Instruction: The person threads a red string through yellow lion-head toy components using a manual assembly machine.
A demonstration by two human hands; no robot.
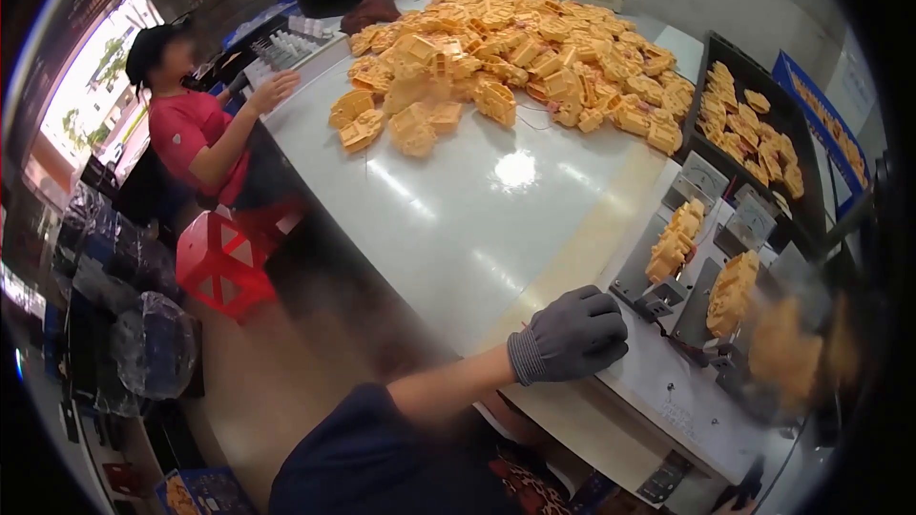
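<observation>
My left hand [572, 336], in a grey knit glove, rests on the table's near edge with its fingers curled in; whatever they may hold is hidden. Just right of it is a test fixture with two upright yellow moulded plastic parts, one farther [676, 240] and one nearer [733, 294]. Two analog meters [701, 176] stand behind them. More yellow shapes [787, 353] at the far right are blurred. At the bottom right edge a dark shape [749, 484] seems to be part of my right hand; its fingers do not show clearly.
A big heap of yellow parts [534, 48] covers the back of the white table [448, 229]. A black tray [711, 57] of parts and a blue bin [811, 86] stand at right. To the left, a person in a red shirt [186, 133] stands by a red stool [219, 262].
</observation>
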